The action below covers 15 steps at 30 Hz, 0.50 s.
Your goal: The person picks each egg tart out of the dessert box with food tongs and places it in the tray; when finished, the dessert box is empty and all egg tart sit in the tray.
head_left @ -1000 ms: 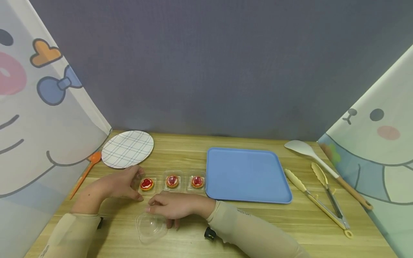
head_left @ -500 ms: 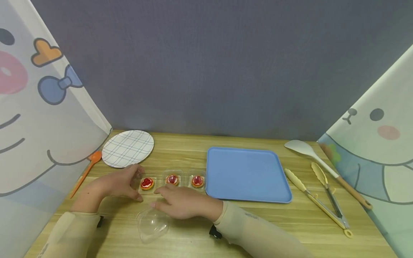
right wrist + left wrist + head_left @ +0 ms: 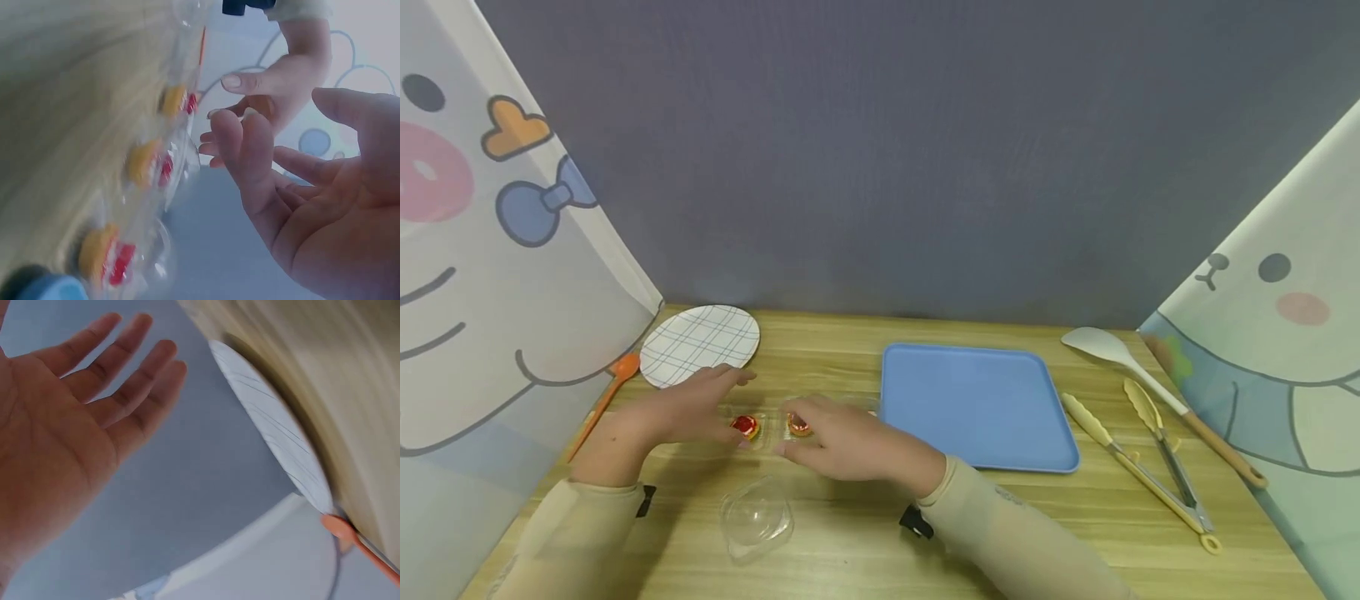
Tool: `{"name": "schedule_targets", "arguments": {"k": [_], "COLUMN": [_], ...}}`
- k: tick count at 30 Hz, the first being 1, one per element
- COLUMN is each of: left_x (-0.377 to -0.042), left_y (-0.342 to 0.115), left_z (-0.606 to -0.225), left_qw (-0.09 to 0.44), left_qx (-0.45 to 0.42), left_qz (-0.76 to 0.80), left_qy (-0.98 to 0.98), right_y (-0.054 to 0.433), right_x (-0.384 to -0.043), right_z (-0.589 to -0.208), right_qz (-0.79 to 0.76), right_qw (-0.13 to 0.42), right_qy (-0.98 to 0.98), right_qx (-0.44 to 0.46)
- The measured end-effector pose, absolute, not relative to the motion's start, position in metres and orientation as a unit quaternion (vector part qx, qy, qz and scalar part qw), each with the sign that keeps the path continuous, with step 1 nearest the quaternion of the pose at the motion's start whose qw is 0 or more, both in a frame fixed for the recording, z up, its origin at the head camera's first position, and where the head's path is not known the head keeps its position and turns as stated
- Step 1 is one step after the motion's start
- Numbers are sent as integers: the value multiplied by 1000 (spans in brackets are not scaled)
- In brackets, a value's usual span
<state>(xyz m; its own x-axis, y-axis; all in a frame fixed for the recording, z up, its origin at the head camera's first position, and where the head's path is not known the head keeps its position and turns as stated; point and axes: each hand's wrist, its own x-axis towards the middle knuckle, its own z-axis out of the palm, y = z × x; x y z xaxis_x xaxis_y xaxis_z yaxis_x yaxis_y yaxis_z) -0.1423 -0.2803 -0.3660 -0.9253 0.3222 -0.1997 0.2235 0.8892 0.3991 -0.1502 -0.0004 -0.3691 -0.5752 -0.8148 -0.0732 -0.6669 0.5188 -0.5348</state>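
Observation:
Above the left tart (image 3: 746, 427), which sits in an uncovered clear plastic box, hovers my left hand (image 3: 688, 408). Its fingers are extended and hold nothing in the left wrist view. My right hand (image 3: 859, 442) is over the middle tart (image 3: 799, 424), partly covering it. In the right wrist view its fingers (image 3: 240, 144) are loosely bent, apart from the boxes. There the middle and nearest tarts (image 3: 112, 256) lie under clear domed lids. A loose clear plastic lid (image 3: 756, 521) rests on the table in front of the hands.
Behind the left hand lies a checked plate (image 3: 700, 342), with an orange spoon (image 3: 602, 404) beside it. A blue tray (image 3: 977, 408) is right of the tarts. Tongs (image 3: 1142, 467) and a white ladle-like utensil with a wooden handle (image 3: 1165, 392) lie farther right on the wooden table.
My right hand has left the loose lid and moved up and right over the middle tart. The left hand has shifted slightly up and right. The loose lid stays about where it was.

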Motion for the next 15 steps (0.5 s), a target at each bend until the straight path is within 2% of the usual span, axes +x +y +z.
{"name": "schedule_targets", "arguments": {"k": [5,15], "left_x": [-146,-158], "left_y": [-264,-246], "left_z": [-360,-376], "left_qw": [136,149], "left_qx": [160,187], "left_qz": [196,166], "left_qy": [958,957], "right_y": [4,-10], "right_x": [-161,-171], "right_z": [-364,-377], "right_qz": [-269,-125], "right_qw": [144,29], "right_qy": [853,901], "right_qx": [-423,-415]}}
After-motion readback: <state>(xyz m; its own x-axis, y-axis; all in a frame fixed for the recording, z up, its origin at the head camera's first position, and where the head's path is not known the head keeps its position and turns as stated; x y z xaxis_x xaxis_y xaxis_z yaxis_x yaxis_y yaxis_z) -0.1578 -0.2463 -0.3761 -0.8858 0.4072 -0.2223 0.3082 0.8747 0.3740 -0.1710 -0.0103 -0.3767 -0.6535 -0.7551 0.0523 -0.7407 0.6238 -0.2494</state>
